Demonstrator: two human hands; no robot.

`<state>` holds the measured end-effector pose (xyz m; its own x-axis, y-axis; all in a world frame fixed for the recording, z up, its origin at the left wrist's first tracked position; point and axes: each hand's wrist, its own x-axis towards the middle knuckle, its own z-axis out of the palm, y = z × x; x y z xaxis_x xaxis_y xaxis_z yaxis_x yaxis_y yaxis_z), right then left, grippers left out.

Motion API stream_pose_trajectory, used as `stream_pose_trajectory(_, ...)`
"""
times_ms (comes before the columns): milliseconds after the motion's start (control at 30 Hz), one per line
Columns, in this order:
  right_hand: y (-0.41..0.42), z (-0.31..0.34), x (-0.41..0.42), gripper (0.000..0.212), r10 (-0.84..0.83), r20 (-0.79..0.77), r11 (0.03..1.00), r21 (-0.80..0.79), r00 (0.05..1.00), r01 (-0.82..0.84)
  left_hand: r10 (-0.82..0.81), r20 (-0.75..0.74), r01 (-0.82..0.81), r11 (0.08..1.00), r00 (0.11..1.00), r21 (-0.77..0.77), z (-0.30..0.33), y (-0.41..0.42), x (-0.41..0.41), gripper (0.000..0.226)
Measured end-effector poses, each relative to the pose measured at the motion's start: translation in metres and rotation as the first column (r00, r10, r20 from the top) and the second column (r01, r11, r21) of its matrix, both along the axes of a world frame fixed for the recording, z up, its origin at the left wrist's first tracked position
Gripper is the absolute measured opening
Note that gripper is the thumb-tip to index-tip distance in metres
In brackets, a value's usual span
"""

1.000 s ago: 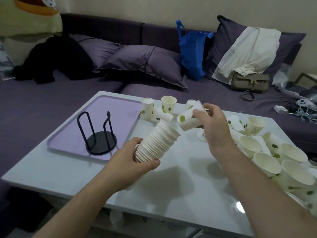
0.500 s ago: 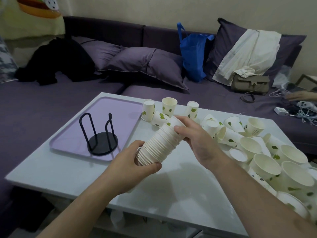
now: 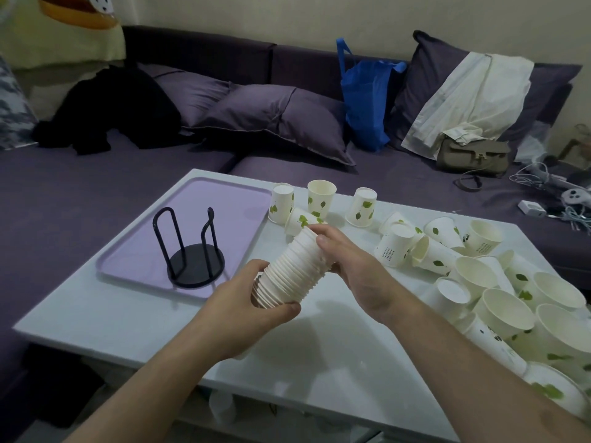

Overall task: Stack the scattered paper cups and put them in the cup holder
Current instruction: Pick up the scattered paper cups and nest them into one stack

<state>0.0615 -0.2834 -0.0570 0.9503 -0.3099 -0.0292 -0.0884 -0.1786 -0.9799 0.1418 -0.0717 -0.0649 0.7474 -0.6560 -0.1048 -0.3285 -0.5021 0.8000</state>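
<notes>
While my left hand (image 3: 246, 306) is wrapped around the lower end of the stack of cups (image 3: 289, 270), thumb across the near side and fingers curled behind it, my right hand (image 3: 348, 266) closes over the upper end, fingers bent around the top cup and thumb lying along its side. Both hands are shut on the stack, which sits tilted at the centre of the frame, above the white table (image 3: 319, 362) and not touching it.

As I judge it, I am in the middle of the stacking step, pressing the top cup down so it seats with the rest. Plenty is left: loose cups (image 3: 499, 295) lie in a heap along the right side of the frame, some upright, some tipped over, and a few more (image 3: 321, 199) stand just above the stack in the picture. The black wire cup holder (image 3: 192, 254) stands empty on the purple tray (image 3: 224, 199) at centre left, well apart from my hands.

Next, I think my right hand should let go and reach for the nearest loose cup while the left keeps the stack steady. The cup must go in mouth-up the same way as the others and straight, or it will jam on a rim. I cannot tell whether the top cup is fully seated.
</notes>
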Motion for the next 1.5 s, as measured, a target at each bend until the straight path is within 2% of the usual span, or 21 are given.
stream_pose_trajectory(100, -0.004, 0.0, 0.005, 0.049, -0.03, 0.047, 1.0, 0.011, 0.998, 0.029, 0.03, -0.033, -0.03, 0.999, 0.999, -0.017, 0.001, 0.001, 0.002, 0.056)
stream_pose_trajectory(167, -0.01, 0.004, 0.016, 0.044, -0.171, 0.1, 0.985, 0.024, 0.98, 0.169, 0.063, -0.062, -0.066, 0.997, 0.996, -0.046, 0.001, 0.0, 0.005, 0.051)
stream_pose_trajectory(233, -0.018, 0.003, 0.035, 0.029, -0.34, 0.068, 0.934, -0.091, 0.938, 0.346, 0.094, -0.09, -0.101, 0.992, 0.991, -0.075, 0.001, 0.0, 0.01, 0.05)
stream_pose_trajectory(267, -0.023, 0.002, 0.045, 0.028, -0.378, 0.033, 0.898, -0.23, 0.925, 0.375, 0.109, -0.105, -0.118, 0.989, 0.988, -0.086, 0.0, 0.0, 0.012, 0.05)
stream_pose_trajectory(333, -0.031, -0.005, 0.065, 0.046, -0.363, -0.044, 0.78, -0.561, 0.931, 0.278, 0.123, -0.124, -0.136, 0.986, 0.985, -0.101, 0.0, 0.001, 0.015, 0.053)
stream_pose_trajectory(367, -0.033, -0.007, 0.074, 0.055, -0.342, -0.084, 0.722, -0.661, 0.936, 0.204, 0.127, -0.128, -0.141, 0.984, 0.984, -0.106, 0.0, 0.002, 0.017, 0.055)
stream_pose_trajectory(467, -0.039, -0.016, 0.098, 0.074, -0.268, -0.168, 0.64, -0.767, 0.949, 0.045, 0.147, -0.131, -0.163, 0.979, 0.981, -0.126, 0.002, 0.004, 0.02, 0.054)
stream_pose_trajectory(533, -0.042, -0.026, 0.114, 0.068, -0.248, -0.17, 0.541, -0.841, 0.954, -0.009, 0.163, -0.135, -0.182, 0.973, 0.977, -0.144, 0.004, 0.006, 0.022, 0.051)
stream_pose_trajectory(633, -0.043, -0.034, 0.126, 0.054, -0.261, -0.139, 0.32, -0.946, 0.955, -0.05, 0.167, -0.136, -0.187, 0.97, 0.977, -0.156, 0.005, 0.008, 0.025, 0.047)
stream_pose_trajectory(733, -0.033, -0.03, 0.124, 0.047, -0.236, -0.097, 0.192, -0.98, 0.967, -0.051, 0.159, -0.131, -0.177, 0.974, 0.979, -0.142, 0.004, 0.007, 0.025, 0.048)
stream_pose_trajectory(867, -0.028, -0.031, 0.121, 0.045, -0.222, -0.117, 0.158, -0.984, 0.968, -0.083, 0.156, -0.13, -0.173, 0.976, 0.979, -0.129, 0.003, 0.006, 0.022, 0.048)
stream_pose_trajectory(933, -0.028, -0.031, 0.115, 0.047, -0.214, -0.138, 0.175, -0.979, 0.967, -0.101, 0.153, -0.13, -0.169, 0.978, 0.98, -0.125, 0.004, 0.005, 0.021, 0.047)
stream_pose_trajectory(1000, -0.028, -0.029, 0.105, 0.049, -0.21, -0.131, 0.239, -0.968, 0.969, -0.079, 0.148, -0.125, -0.162, 0.98, 0.981, -0.117, 0.004, 0.005, 0.02, 0.048)
stream_pose_trajectory(1067, -0.03, -0.025, 0.093, 0.059, -0.246, -0.102, 0.353, -0.936, 0.964, -0.009, 0.151, -0.118, -0.165, 0.979, 0.981, -0.116, 0.005, 0.005, 0.021, 0.049)
stream_pose_trajectory(1133, -0.031, -0.016, 0.075, 0.073, -0.308, -0.072, 0.535, -0.838, 0.949, 0.11, 0.144, -0.109, -0.156, 0.981, 0.983, -0.111, 0.007, 0.004, 0.02, 0.051)
stream_pose_trajectory(1200, -0.03, -0.003, 0.054, 0.064, -0.405, -0.036, 0.75, -0.585, 0.914, 0.309, 0.124, -0.101, -0.135, 0.985, 0.987, -0.105, 0.009, 0.004, 0.019, 0.052)
stream_pose_trajectory(1233, -0.031, 0.003, 0.044, 0.055, -0.474, -0.034, 0.81, -0.41, 0.88, 0.42, 0.111, -0.1, -0.121, 0.987, 0.989, -0.103, 0.01, 0.004, 0.018, 0.053)
stream_pose_trajectory(1300, -0.032, 0.013, 0.024, 0.052, -0.583, -0.073, 0.813, -0.067, 0.809, 0.579, 0.073, -0.091, -0.082, 0.992, 0.993, -0.093, 0.012, 0.004, 0.017, 0.056)
stream_pose_trajectory(1367, -0.032, 0.017, 0.007, 0.05, -0.631, -0.057, 0.756, 0.182, 0.774, 0.629, 0.043, -0.083, -0.049, 0.996, 0.996, -0.074, 0.014, 0.006, 0.015, 0.057)
stream_pose_trajectory(1433, -0.028, 0.021, -0.009, 0.025, -0.642, 0.015, 0.728, 0.324, 0.766, 0.604, 0.025, -0.075, -0.029, 0.998, 0.997, -0.058, 0.014, 0.01, 0.014, 0.057)
stream_pose_trajectory(1500, -0.024, 0.026, -0.02, 0.024, -0.632, 0.064, 0.733, 0.371, 0.772, 0.57, 0.016, -0.069, -0.019, 0.999, 0.998, -0.039, 0.013, 0.013, 0.013, 0.056)
